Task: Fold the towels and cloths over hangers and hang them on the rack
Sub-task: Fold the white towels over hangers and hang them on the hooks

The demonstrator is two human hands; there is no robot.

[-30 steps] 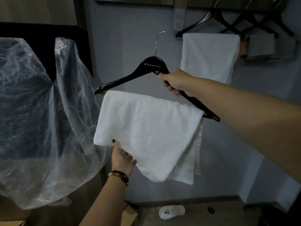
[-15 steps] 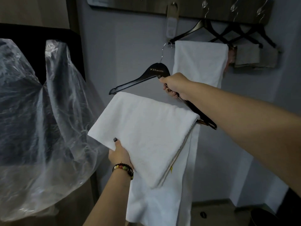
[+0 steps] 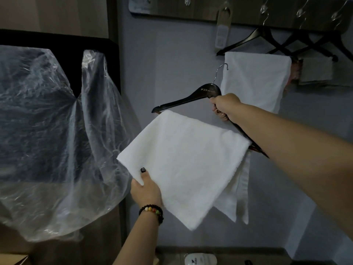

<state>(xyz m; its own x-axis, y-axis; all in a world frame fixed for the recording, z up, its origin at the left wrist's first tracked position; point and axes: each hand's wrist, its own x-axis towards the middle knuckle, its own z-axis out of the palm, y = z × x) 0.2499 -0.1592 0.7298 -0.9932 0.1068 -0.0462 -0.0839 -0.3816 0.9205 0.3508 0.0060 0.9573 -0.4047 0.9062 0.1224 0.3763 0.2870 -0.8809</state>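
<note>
Two hands: both engaged on one loaded hanger (image 3: 188, 99).
Right grip: right hand (image 3: 225, 106) closed around the hanger's neck, just under its hook.
Left grip: left hand (image 3: 146, 189) pinches the lower left corner of the white towel (image 3: 183, 161), thumb on top.
Towel position: folded over the hanger's bar, below the right grip, front layer lifted outward.
Change: hanger has risen and moved closer to the rack (image 3: 248, 10) than a second ago.
Meaning: folding appears complete; hooking onto the rack, beside the hung towel (image 3: 256, 79), likely remains.
</note>
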